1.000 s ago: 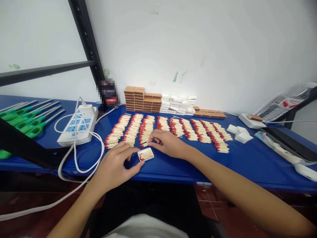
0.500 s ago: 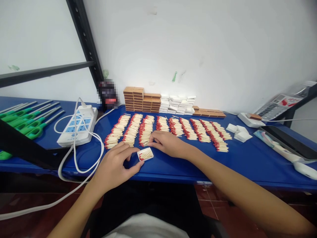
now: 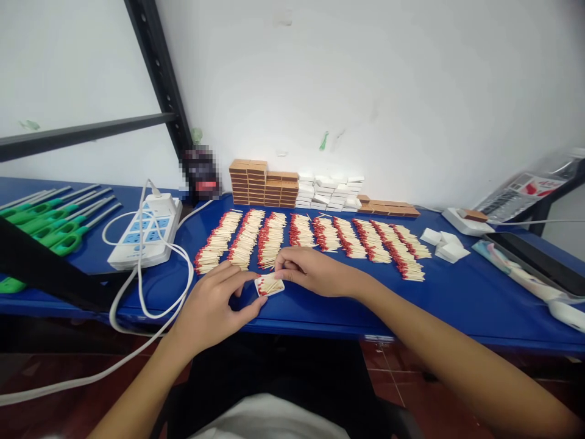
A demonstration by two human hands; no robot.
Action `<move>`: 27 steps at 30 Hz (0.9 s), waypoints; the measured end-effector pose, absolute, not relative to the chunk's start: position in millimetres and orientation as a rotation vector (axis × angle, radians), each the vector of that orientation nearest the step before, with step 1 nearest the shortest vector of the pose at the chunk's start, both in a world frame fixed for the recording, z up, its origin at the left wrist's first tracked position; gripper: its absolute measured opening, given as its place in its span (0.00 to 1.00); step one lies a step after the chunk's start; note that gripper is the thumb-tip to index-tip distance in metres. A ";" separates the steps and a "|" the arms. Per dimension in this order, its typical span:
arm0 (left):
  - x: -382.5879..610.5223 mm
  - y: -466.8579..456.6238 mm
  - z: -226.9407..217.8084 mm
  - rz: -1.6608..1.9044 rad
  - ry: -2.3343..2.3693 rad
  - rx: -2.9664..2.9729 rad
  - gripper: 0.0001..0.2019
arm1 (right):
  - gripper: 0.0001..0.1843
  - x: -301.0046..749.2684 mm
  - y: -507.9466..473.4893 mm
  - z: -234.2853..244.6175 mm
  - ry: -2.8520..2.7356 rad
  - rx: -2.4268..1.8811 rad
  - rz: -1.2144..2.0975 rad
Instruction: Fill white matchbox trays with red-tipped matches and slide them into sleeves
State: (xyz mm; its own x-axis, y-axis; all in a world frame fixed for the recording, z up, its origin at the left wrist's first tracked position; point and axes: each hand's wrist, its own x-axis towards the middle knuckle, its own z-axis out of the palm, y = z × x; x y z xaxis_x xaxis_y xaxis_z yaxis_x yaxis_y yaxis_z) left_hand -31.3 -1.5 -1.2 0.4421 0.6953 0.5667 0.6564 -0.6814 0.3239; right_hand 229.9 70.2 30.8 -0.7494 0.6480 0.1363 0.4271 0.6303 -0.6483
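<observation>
A small white matchbox tray [image 3: 276, 293] sits near the front of the table, with my left hand [image 3: 212, 308] closed on it between thumb and fingers. Several red-tipped matches [image 3: 269, 285] lie inside, heads toward the left. My right hand [image 3: 308, 270] is pinched at the tray's far right side, its fingertips on the ends of matches there; how many it holds is hidden. Just behind both hands, loose matches [image 3: 272, 235] are spread in slanting rows across the table.
Brown matchbox sleeves [image 3: 262, 186] and white trays [image 3: 329, 192] are stacked along the wall. Several loose white trays [image 3: 450, 250], a phone [image 3: 539, 259] and a plastic bottle [image 3: 525, 186] lie to the right. A power strip [image 3: 150, 235] with cables and green-handled tools [image 3: 59, 235] occupy the left.
My right hand has moved from the match row toward me, down to the tray. More matches now show in the tray. My left hand keeps its hold.
</observation>
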 end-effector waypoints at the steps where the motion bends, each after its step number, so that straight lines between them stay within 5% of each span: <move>1: -31.2 -1.2 -1.2 1.068 1.230 2.617 0.08 | 0.10 228.6 69.0 30.4 -2.498 -0.849 0.868; 15: -31.0 -0.5 -0.9 1.055 1.212 2.610 0.08 | 0.07 230.8 69.9 31.8 -2.443 -0.817 0.898; 27: -31.0 -2.1 -0.9 1.061 1.196 2.603 0.08 | 0.05 232.3 84.0 18.0 -2.505 -0.941 0.586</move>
